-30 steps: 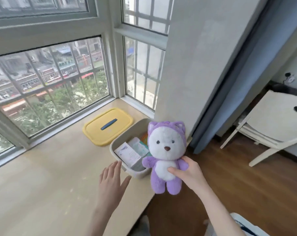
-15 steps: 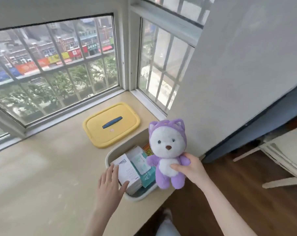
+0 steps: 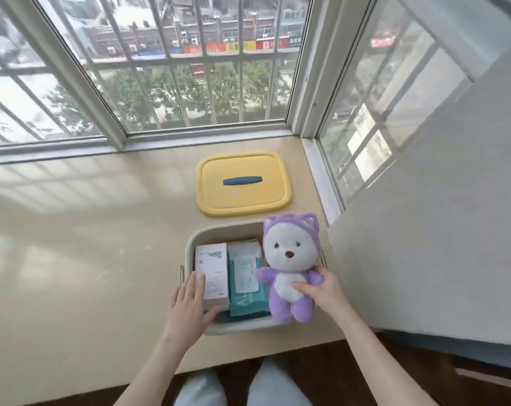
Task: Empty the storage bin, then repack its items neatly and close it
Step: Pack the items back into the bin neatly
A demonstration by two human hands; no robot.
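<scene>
I pinch the purple plush toy (image 3: 289,259) with my right hand (image 3: 321,291), left hand (image 3: 190,306) spread on the white cardboard box (image 3: 212,271); a slip could drop the toy off the bench (image 3: 102,273).

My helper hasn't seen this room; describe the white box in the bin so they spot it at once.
On the beige window ledge, in front of the yellow lid, stands an open cream bin. The white box lies along its left side, touched by the left hand. Unlike the teal soft pack beside it, it is a white carton with small print.
</scene>
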